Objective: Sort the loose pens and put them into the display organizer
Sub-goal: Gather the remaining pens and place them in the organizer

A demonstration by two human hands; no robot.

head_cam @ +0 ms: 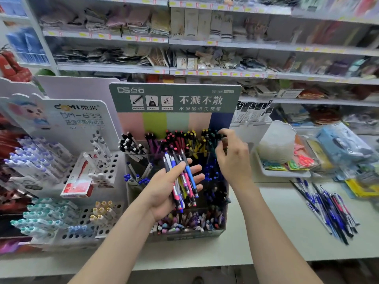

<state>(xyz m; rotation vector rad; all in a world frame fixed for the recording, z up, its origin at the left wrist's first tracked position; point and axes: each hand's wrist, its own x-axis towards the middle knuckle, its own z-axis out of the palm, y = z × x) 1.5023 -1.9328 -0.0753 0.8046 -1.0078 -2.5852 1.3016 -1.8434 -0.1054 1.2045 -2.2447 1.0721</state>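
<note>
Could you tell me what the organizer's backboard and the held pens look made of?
The backboard: likely printed cardboard, matte, flat with cut edges. The pens in the left hand: apparently glossy coloured plastic; darker grips, possibly rubber.

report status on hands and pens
Left hand grips bunch of mixed-colour plastic pens. Right hand at tiered card display organizer top-right slot, grip unclear. Nothing in the way.

Bright even light, blurred edges

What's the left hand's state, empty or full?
Full. The left hand holds a bundle of pens across its upturned palm, thumb curled over them.
</note>
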